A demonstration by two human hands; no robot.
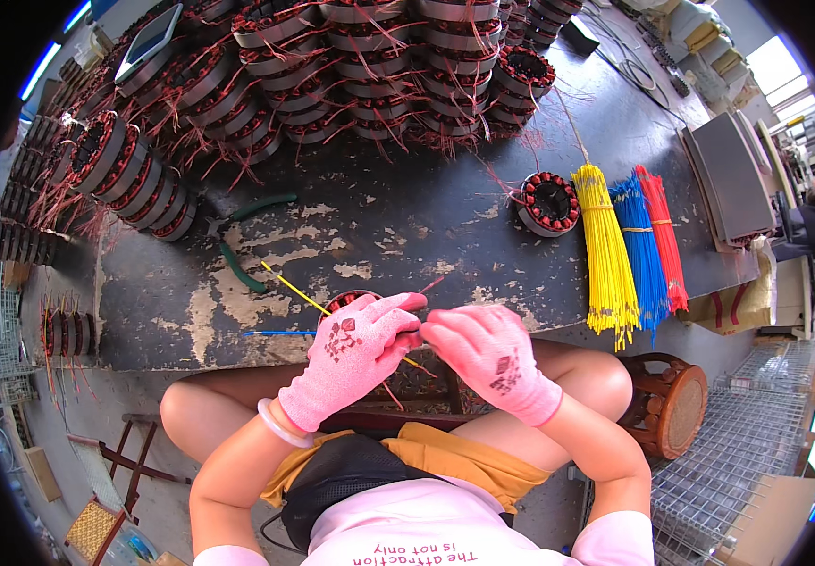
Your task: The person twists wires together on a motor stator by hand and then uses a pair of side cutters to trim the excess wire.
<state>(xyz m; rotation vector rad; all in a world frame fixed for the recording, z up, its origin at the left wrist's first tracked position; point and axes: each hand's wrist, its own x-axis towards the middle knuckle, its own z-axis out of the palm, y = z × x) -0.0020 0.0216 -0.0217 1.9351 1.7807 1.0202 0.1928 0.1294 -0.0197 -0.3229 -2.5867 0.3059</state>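
Observation:
Both my hands wear pink gloves and meet at the table's near edge. My left hand [346, 349] is closed, thumb and fingers pressed together, over a small motor stator [349, 299] with red windings, mostly hidden beneath it. My right hand [487, 354] is closed too, its fingertips touching or nearly touching those of the left. What the fingers pinch is hidden, perhaps thin wire. From the stator a yellow wire [294, 286] sticks out up and left, and a blue wire [280, 333] lies to the left. A red wire end [434, 284] shows above the fingertips.
Stacked stators [369, 71] with loose red leads fill the far side; a tilted stack [134, 179] stands left. Green-handled pliers [237, 264] lie left of my hands. Right are a single stator [549, 203] and bundles of yellow [608, 255], blue [638, 245] and red wires [662, 236].

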